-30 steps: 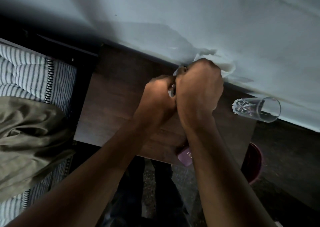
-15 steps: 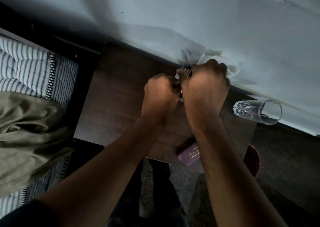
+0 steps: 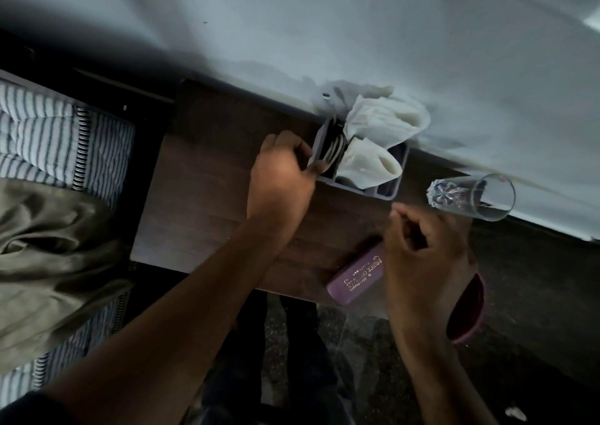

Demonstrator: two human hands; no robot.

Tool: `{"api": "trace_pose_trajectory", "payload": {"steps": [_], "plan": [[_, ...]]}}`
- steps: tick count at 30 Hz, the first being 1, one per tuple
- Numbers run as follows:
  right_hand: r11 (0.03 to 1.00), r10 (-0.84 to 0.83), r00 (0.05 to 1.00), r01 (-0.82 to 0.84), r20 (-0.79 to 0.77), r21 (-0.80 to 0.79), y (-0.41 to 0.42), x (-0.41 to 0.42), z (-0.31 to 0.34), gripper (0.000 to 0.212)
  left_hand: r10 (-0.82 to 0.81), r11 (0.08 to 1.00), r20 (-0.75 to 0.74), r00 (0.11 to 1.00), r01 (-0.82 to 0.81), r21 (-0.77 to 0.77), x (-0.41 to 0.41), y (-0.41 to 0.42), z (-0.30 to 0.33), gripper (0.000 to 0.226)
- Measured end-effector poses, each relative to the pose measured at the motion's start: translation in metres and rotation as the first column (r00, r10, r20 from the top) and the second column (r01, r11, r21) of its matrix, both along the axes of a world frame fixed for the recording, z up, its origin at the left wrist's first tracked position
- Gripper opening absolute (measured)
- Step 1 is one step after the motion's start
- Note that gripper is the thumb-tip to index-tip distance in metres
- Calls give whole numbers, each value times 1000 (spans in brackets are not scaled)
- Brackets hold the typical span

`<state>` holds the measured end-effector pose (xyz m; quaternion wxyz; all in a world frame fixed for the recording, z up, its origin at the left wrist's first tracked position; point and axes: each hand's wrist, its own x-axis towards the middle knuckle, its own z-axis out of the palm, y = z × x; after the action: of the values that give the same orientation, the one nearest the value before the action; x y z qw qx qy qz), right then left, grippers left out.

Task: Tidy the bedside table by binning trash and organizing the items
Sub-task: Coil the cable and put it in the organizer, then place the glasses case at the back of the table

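A grey compartment organiser (image 3: 386, 193) stands at the back of the dark wooden bedside table (image 3: 207, 203), against the wall. Two white folded cloths (image 3: 373, 161) fill its middle compartments, and thin metal items stick up in its left one. My left hand (image 3: 279, 181) grips the organiser's left wall with curled fingers. My right hand (image 3: 422, 249) hovers over the table's front right with loosely curled fingers, holding nothing. Beside it lies a purple case (image 3: 355, 276) with gold lettering. A clear drinking glass (image 3: 474, 197) stands at the table's right end.
A striped mattress (image 3: 48, 138) with an olive cloth (image 3: 55, 255) on it lies to the left of the table. A dark red bin (image 3: 467, 311) sits on the floor below the table's right corner. The pale wall runs behind the table.
Both fists were together at the organiser. My right hand has pulled back toward the front right, uncovering the white cloths. My left hand stays at the organiser's left wall.
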<state>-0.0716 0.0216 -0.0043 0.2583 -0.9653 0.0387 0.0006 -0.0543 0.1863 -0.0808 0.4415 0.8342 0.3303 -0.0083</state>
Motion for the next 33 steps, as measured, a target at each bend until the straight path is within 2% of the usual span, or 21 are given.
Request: {"api": "trace_pose_trajectory", "payload": {"steps": [3,7,11,15,18,21,23,25,26,28,29,31,33], "plan": [[992,-125,978,122,-170,-24,-37,-23,-22,15,47,999,37,998,-47,-3,-17,-1,2,10],[957,-290,882,270,-371,-106,-76,-47,-55,19,104,994,25,994,-103,-44,-38,-8,0,8],[922,-377,829,380,-413,-78,-93,-63,-78,17,95,989,21,995,-93,-112,-54,-26,-5,11],[933,-335,822,359,-460,-39,-86,-68,-91,42,47,980,-12,999,-49,-191,-66,-45,-12,10],[906,-361,804,422,-471,25,-80,-71,-97,52,-78,968,-141,987,41,-246,-80,-66,-22,13],[851,-411,759,519,-505,87,-77,-71,-99,57,-314,896,-354,881,151,-417,-97,-90,-38,15],[838,-400,744,533,-535,115,-78,-68,-101,66,-381,891,-477,792,177,-418,-111,-104,-47,44],[878,-327,778,460,-536,131,-82,-63,-102,80,-343,902,-526,778,117,-415,-126,-116,-53,70],[907,-277,795,402,-539,127,-85,-58,-103,86,-303,903,-538,787,56,-426,-132,-122,-56,74],[951,-169,813,282,-557,123,-90,-47,-105,85,-182,871,-563,806,-133,-473,-139,-131,-64,69],[967,-123,814,228,-568,117,-93,-42,-106,80,-100,821,-580,808,-263,-507,-141,-135,-69,63],[981,-84,808,168,-583,92,-99,-32,-108,68,64,657,-615,786,-497,-567,-142,-140,-73,49],[973,-87,806,193,-585,123,-104,-27,-109,56,177,541,-602,778,-588,-601,-142,-137,-71,33]]}}
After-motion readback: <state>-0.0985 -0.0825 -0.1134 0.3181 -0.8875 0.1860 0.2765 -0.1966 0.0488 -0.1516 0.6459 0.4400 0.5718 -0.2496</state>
